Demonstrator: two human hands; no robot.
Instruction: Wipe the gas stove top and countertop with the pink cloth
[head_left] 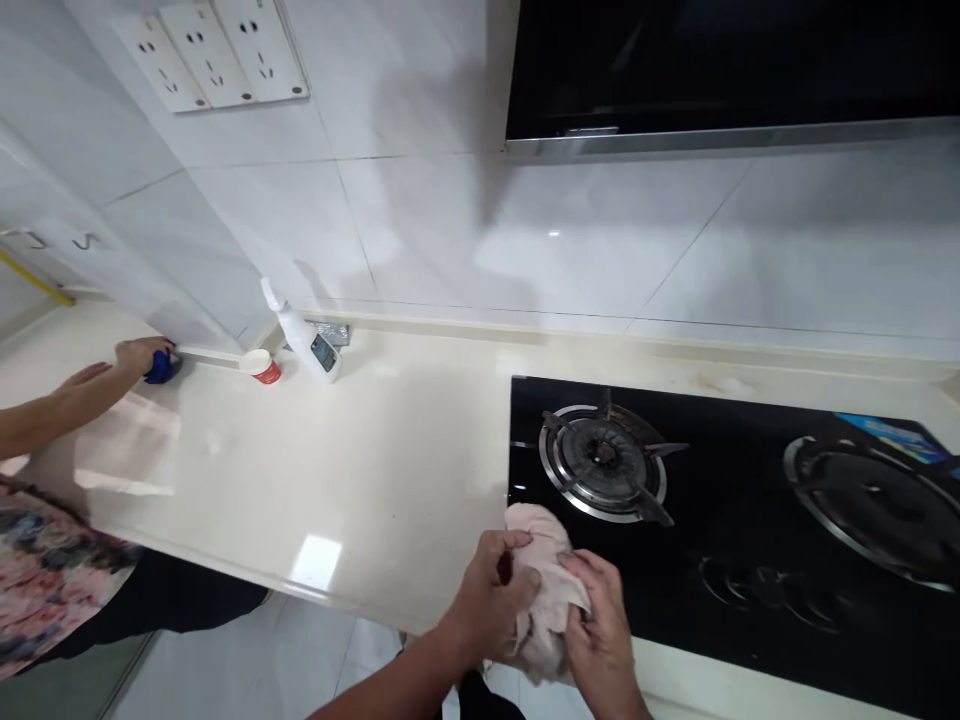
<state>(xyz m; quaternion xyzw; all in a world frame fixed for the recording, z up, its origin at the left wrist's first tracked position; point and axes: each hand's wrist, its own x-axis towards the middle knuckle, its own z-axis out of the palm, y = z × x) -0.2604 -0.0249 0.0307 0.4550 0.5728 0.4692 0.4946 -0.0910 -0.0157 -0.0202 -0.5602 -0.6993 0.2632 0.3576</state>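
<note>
Both hands, left hand (491,590) and right hand (600,625), had fingers closed around a pink cloth (541,560) at the front-left corner of the black hob (750,540). Far left of the hob stood a spray bottle (307,335) and a small red cup (262,365), contents unclear. Bare surface (375,460) lay between.

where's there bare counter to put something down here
The widest bare patch of counter lies between the spray bottle and the hob. A narrow strip runs behind the hob along the wall. It is crowded at the far left, where another person's hand works beside the cup, and at the hob's front corner, where both hands hold a cloth.
</note>
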